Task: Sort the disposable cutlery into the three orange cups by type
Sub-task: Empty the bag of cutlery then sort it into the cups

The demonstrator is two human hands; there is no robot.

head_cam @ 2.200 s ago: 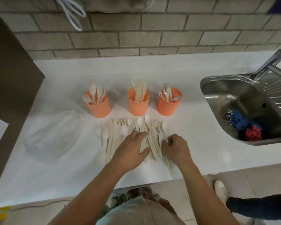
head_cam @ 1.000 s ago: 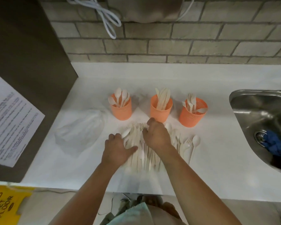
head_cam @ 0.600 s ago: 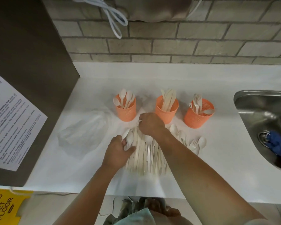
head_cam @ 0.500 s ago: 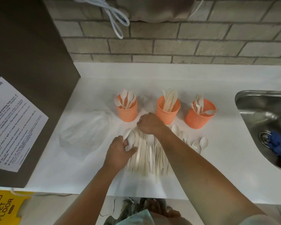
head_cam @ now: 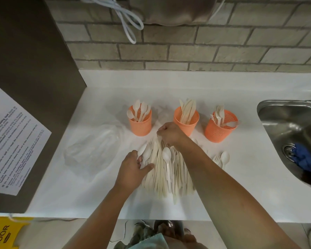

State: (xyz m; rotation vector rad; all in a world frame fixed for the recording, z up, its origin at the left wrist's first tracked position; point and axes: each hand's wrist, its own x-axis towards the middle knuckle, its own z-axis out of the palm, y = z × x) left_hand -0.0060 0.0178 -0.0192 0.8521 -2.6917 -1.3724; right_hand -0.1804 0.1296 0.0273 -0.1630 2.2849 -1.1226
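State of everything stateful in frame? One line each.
Left orange perforated plastic cup: upright, holds spoons.
Middle orange cup: upright, holds knives.
Right orange cup: upright, holds forks.
Pile of cream disposable cutlery: unsorted, flat on white counter.
Left hand: fingers curled on pieces at pile's left edge.
Right hand: pinches pieces at pile's far end.
Clear plastic bag: crumpled, lying left of pile.
Steel sink: holds blue and red cloths.

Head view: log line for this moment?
left hand: touches cutlery pile | right hand: pinches pile's far end | three orange cups: partly filled
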